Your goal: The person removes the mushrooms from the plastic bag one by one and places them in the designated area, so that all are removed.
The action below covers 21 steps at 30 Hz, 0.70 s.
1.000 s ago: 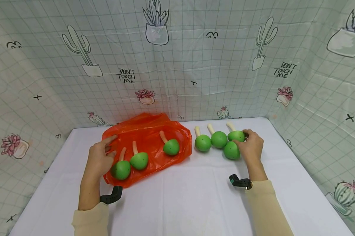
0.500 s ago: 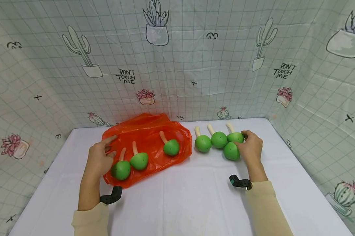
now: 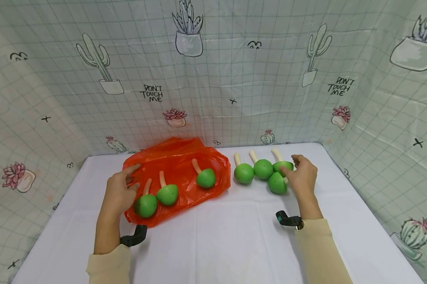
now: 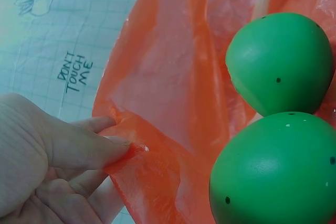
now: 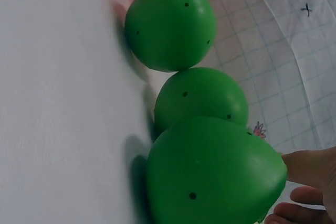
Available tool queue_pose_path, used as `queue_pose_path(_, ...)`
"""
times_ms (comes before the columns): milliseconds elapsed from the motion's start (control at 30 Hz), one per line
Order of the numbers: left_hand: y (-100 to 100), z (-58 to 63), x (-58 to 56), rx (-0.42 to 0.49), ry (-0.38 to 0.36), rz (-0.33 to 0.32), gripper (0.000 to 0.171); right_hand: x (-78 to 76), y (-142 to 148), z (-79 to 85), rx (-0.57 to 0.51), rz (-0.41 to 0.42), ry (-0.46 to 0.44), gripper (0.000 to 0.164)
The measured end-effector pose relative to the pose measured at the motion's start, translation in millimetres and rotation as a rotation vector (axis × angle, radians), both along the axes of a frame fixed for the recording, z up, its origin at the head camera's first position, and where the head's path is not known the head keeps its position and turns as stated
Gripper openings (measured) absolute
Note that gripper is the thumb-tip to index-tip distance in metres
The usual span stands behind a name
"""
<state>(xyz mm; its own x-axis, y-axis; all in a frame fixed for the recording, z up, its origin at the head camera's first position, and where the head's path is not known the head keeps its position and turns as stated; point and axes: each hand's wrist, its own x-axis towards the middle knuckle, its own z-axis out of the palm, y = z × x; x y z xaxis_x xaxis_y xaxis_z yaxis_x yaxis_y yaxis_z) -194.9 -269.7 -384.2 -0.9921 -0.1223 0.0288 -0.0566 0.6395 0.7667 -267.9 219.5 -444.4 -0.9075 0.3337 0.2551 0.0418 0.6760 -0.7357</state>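
A pale cloth backdrop printed with grid lines and cactus drawings (image 3: 213, 79) surrounds the back and sides of a white, cloth-covered table (image 3: 220, 236). On the table's left half lies a thin, crinkled orange-red plastic bag (image 3: 186, 191), spread wide, its far part rising toward the backdrop. The person's left hand (image 3: 119, 193) has the bag's left edge pinched between thumb and fingers, plainest in the left wrist view. The right hand (image 3: 304, 175) is at the other side, thumb and forefinger parted and bent, apparently gripping nothing. Smallest are the mushrooms: three rounded, black-dotted green mushrooms with slim stems (image 3: 167, 195) sit within the bag's outline, though whether inside it I cannot tell; four matching green mushrooms (image 3: 263, 169) cluster on the table to its right. The right thumb overlaps the rear-right mushroom (image 3: 282, 165), just behind the front-right mushroom (image 3: 277, 184); whether it touches is unclear. The step in hand looks like taking a mushroom from this cluster, with the bag held ready; the next move would call for closing thumb and forefinger round one cap without nudging its neighbour, keeping the bag's edge steady.
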Motion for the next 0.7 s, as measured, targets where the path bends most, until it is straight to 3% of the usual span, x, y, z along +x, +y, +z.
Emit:
queue_pose_path(433,-1.0,2.5,-1.6,-0.004,-0.004,0.014,0.063,5.8,-15.0,20.7,-0.021,0.005,0.134,0.057)
queue_pose_path(700,-1.0,3.0,-0.5,-0.004,0.003,0.008,0.062,13.4,-30.8,35.8,-0.099,0.034,0.136,0.061)
